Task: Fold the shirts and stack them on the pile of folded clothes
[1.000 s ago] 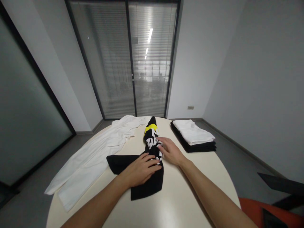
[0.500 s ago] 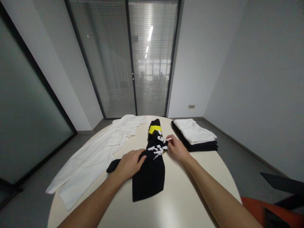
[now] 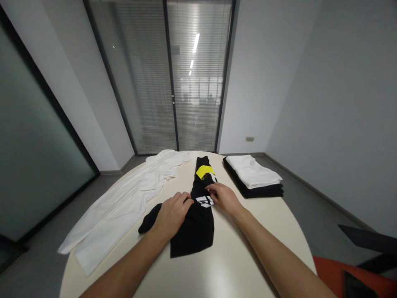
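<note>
A black garment [image 3: 194, 231] with white and yellow print lies partly folded at the middle of the table. My left hand [image 3: 173, 211] rests on its left part, thumb and fingers pinching the cloth near the white print. On the right edge of the garment, my right hand [image 3: 223, 196] has its fingertips closed on the fabric between the yellow patch and the lower white print. One black sleeve-like end sticks out to the left, under my left wrist.
White garments [image 3: 130, 198] lie spread along the table's left side. A folded white cloth [image 3: 254, 171] tops a stack of folded black cloth [image 3: 263, 192] at the right. An orange chair [image 3: 335, 277] stands beyond the right edge of the table [image 3: 291, 240].
My right hand has moved slightly left and inward with the garment's right edge, covering part of the white print. The yellow patch now lies tilted. My left hand has shifted slightly.
</note>
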The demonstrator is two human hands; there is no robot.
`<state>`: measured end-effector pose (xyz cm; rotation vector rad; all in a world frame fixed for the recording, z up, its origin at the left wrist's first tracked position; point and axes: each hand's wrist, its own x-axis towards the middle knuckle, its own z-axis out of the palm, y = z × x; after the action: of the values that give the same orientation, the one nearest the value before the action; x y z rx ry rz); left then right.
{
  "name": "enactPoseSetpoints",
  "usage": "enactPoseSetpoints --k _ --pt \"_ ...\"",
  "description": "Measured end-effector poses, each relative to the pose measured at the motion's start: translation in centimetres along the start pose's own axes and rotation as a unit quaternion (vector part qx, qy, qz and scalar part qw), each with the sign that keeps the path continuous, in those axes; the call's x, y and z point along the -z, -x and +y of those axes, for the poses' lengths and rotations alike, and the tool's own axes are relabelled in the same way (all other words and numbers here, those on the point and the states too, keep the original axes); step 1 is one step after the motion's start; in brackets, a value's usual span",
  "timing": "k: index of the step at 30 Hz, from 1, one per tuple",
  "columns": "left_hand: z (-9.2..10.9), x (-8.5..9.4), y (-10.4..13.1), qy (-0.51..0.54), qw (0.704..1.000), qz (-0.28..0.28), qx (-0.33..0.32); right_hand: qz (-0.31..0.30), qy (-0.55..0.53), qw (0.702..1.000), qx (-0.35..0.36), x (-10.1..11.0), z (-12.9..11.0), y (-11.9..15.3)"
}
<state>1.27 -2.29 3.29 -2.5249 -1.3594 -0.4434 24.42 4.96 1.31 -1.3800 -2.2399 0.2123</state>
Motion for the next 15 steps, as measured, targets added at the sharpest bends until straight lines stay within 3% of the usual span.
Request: enactPoseSetpoints --k 5,8,11,15 --pt "0.5 0.7 0.1 0.026 0.996 -0.002 0.087 0.093 0.006 0.991 -0.099 1.0 1.8 0.0" --pt "0.6 0.6 0.2 0.077 0.984 -0.036 0.159 0.089 0.065 0.984 -0.143 2.0 2.5 0.3" --pt "0.3 0.0 0.4 0.099 0.975 -0.060 0.191 0.090 0.103 0.987 -0.085 2.4 2.2 0.4" --pt "-0.3 -0.4 0.5 0.109 0.968 -0.105 0.198 0.064 0.057 0.995 0.044 1.9 0.5 0.4"
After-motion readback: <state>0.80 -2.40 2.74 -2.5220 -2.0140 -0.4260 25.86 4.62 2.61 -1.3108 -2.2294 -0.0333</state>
